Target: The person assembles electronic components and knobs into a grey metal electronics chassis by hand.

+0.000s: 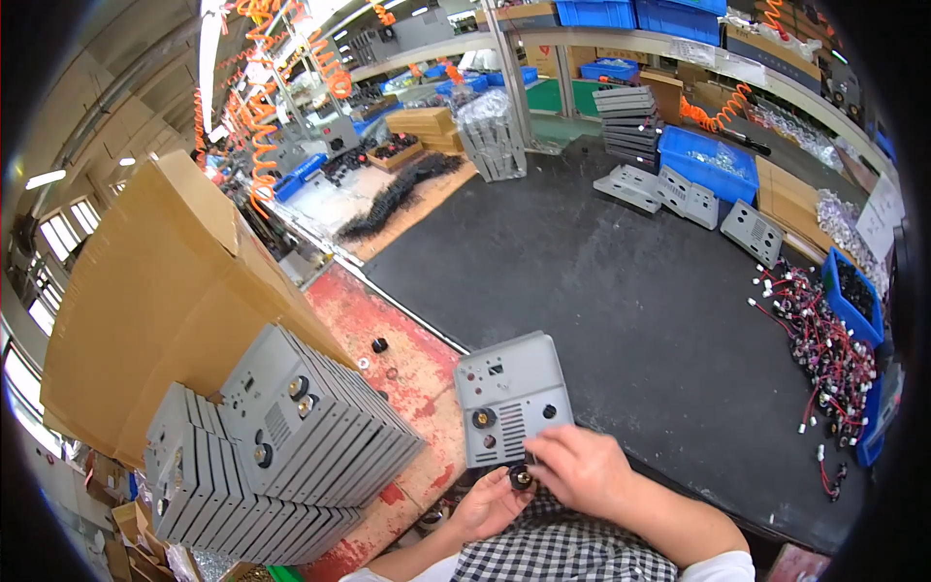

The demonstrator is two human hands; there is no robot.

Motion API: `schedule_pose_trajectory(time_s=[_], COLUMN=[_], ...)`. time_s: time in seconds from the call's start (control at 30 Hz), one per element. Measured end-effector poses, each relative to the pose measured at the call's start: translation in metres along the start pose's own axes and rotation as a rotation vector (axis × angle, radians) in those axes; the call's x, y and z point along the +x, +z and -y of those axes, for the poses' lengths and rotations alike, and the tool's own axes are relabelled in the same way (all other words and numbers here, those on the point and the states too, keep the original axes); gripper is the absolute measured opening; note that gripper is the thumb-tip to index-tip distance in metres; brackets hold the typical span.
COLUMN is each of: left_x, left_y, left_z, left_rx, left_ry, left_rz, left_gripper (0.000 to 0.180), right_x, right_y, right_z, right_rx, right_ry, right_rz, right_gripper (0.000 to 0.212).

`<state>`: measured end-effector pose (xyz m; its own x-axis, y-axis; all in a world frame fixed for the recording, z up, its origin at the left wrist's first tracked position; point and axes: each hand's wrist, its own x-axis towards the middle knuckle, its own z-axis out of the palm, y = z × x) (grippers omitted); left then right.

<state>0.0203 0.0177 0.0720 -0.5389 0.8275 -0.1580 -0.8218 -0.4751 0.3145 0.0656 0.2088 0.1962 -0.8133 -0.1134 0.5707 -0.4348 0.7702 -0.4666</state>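
Observation:
A grey metal panel [531, 373] with slots and round holes lies at the table's near edge, in front of me. One black round socket with a brass centre [483, 418] is fitted in its left side. Just below the panel, my left hand [488, 505] pinches another black socket [521, 478] between its fingers. My right hand [585, 469] is beside that socket from the right, its fingers bent and drawn together over it. Whatever those right fingertips hold is too small to make out.
Stacked grey panels [310, 436] stand at the left by a tall cardboard box [145, 301]. A loose black part [379, 344] lies on the red worn surface. Wired connectors [824, 364] are heaped at the right, near blue bins [713, 163]. More panels [630, 126] stand at the back.

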Motion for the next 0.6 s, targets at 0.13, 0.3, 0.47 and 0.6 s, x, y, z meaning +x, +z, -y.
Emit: schedule_pose_trajectory(time_s=[0.13,0.3,0.47,0.6], left_x=[0.018,0.093,0.101,0.101], left_y=[-0.038,-0.039,-0.021,-0.045], left_z=[0.014,0.011,0.005,0.016], left_rx=[0.015,-0.044,-0.164,-0.206], left_ry=[-0.157,0.032,-0.007,0.0], left_rz=[-0.117,-0.245,-0.215,-0.064], left_gripper=[0.017,0.025,0.027,0.028], right_x=[-0.005,-0.023,-0.032,-0.032], right_y=[0.012,0.031,0.031,0.029], right_z=[-0.03,-0.038,-0.032,-0.026], right_rx=[0.109,0.094,0.176,0.299], right_ry=[0.236,0.269,0.354,0.488], right_rz=[0.014,0.032,0.12,0.185], right_gripper=[0.029,0.031,0.031,0.031])
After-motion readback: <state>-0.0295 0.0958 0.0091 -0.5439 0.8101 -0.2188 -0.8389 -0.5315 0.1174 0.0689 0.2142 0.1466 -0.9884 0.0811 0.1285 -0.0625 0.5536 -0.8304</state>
